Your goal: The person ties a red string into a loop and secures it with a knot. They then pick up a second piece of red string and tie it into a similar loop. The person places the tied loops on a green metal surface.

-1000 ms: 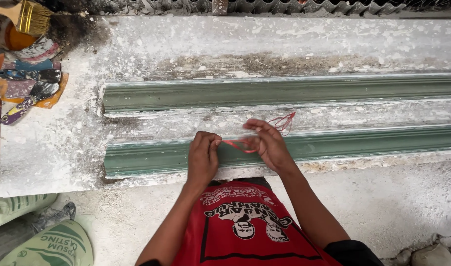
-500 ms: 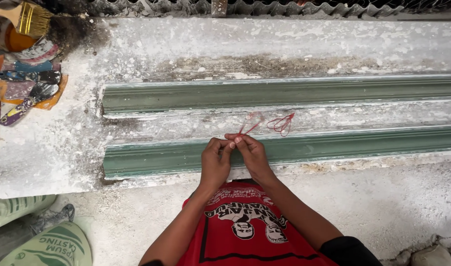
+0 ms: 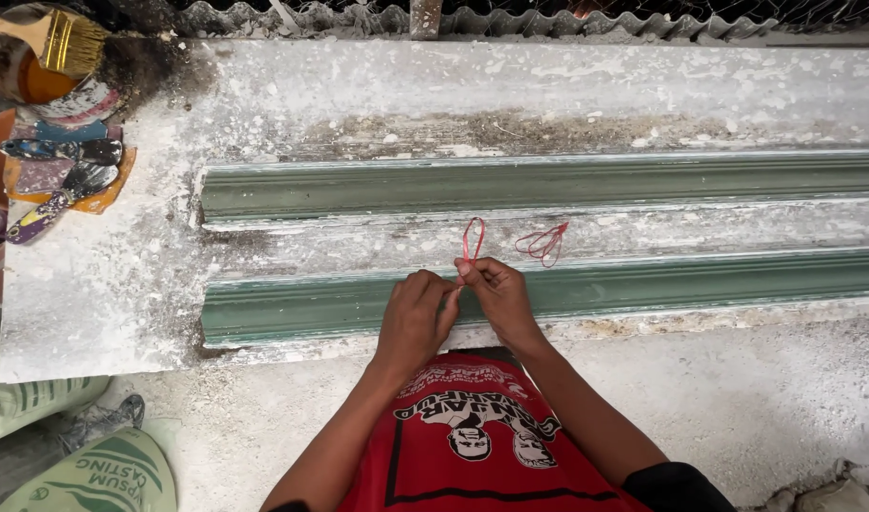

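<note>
Your left hand [image 3: 416, 318] and right hand [image 3: 499, 299] meet over the near green moulding [image 3: 691, 284], fingers pressed together, pinching a red cord [image 3: 472, 242] whose loop stands toward 12 o'clock. The cord looks light, limp and thin; grip it close to the loop. A second loop [image 3: 544, 244] lies at 2 o'clock on the dusty surface [image 3: 121, 284].

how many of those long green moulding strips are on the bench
2: the far green strip lies across the bench; the near green strip lies parallel, just beyond both hands. Both run off the right edge.
</note>
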